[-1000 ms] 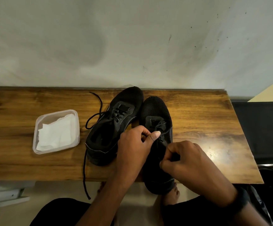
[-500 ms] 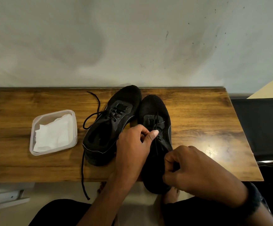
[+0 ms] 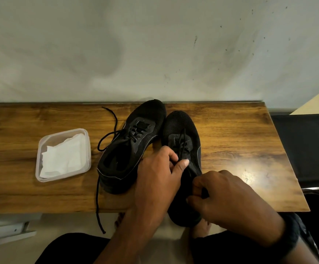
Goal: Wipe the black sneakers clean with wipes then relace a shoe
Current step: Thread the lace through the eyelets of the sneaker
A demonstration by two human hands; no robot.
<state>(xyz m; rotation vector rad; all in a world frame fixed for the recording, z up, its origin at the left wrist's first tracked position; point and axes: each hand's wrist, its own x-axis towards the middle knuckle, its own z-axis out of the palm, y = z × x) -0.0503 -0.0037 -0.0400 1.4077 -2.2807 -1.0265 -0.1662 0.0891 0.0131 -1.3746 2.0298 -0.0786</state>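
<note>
Since a second ago we see the right hand drawn back along the sneaker towards its heel, while the left hand has kept its place at the lacing. The sneaker lies on the wooden table with its toe towards the wall and its heel hanging past the near edge. We find the left hand curled on the sneaker's upper beside the eyelets, thumb laid across the top, gripping it. The right hand is closed tight over the sneaker's opening, and its thumb and fingers pinch the lace, which runs up over the tongue. To the left of the sneaker, touching it near the toe, lies the second sneaker, angled away. Its loose lace trails off the table edge. Farther left of the sneaker, well apart, a clear tub holds white wipes.
</note>
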